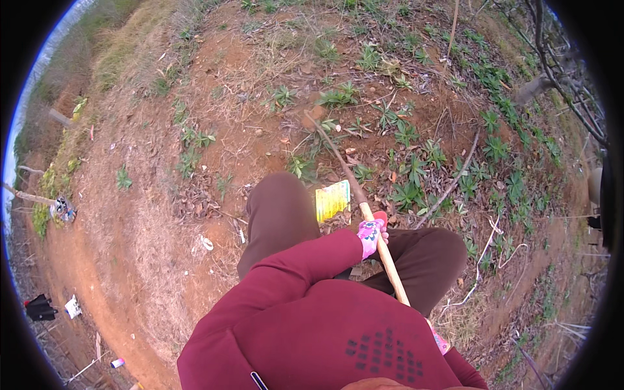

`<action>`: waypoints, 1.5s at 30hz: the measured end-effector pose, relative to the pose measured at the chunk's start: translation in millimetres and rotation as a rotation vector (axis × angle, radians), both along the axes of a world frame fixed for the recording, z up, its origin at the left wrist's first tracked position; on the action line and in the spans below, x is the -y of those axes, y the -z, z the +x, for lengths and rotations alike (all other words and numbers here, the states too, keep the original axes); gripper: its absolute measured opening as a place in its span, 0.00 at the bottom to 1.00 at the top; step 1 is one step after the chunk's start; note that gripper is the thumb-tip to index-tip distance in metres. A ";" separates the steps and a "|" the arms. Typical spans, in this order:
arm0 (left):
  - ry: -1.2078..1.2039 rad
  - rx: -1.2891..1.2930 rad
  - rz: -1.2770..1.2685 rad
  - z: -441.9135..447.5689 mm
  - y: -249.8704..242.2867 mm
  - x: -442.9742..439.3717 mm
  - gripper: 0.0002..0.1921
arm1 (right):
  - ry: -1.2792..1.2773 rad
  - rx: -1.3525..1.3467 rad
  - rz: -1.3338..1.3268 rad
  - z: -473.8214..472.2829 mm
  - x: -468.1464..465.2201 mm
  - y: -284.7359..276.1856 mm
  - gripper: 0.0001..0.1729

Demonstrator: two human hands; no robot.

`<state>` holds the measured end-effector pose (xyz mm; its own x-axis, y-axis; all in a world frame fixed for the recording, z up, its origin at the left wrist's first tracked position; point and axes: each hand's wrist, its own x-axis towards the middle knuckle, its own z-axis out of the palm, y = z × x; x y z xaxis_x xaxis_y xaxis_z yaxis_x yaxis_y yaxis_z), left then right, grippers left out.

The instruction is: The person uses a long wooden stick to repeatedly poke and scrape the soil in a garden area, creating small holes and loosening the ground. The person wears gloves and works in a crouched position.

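Observation:
My left hand (371, 237), in a pink floral glove, grips the wooden handle of a long-handled tool (385, 256). The tool's rusty metal shaft (341, 161) slants away over the soil, with its far end near a reddish clod; I cannot tell the shape of its tip. My right hand (440, 342), in a matching glove, is low at my right side around the rear of the handle and mostly hidden by my chest. Between my knees, beside the shaft, a yellow printed sheet or packet (333, 201) lies on dry leaves.
Low leafy plants (409, 195) and a fallen stick (453, 185) are on the right. Bare branches (546, 58) hang at the upper right. A pale strip (480, 268) curls beside my right knee. At left are a dirt path (112, 312), a black item (41, 308) and litter (73, 307).

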<state>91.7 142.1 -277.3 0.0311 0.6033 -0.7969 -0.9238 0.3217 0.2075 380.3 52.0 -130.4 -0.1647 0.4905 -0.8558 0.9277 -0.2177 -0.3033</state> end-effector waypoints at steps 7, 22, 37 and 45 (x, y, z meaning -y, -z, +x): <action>-0.211 0.227 0.185 -47.2 -45.3 -45.0 0.07 | -0.073 -0.140 0.293 -50.0 -21.6 -0.9 0.19; 0.015 -0.127 0.087 11.5 10.7 -30.2 0.05 | 0.133 -0.001 -0.020 -0.5 0.1 38.2 0.18; -0.129 -0.156 0.211 -53.3 -61.9 -99.2 0.05 | -0.099 -0.189 0.437 -82.9 -44.4 0.7 0.20; -0.110 -0.199 0.044 -71.3 -18.0 -96.7 0.05 | -0.189 0.019 0.257 -114.4 -59.9 29.5 0.19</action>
<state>20.4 238.7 -259.3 -0.1920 0.6284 -0.7539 -0.8920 0.2086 0.4010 265.9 111.9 -159.8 -0.2590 0.6535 -0.7113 0.9503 0.0406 -0.3087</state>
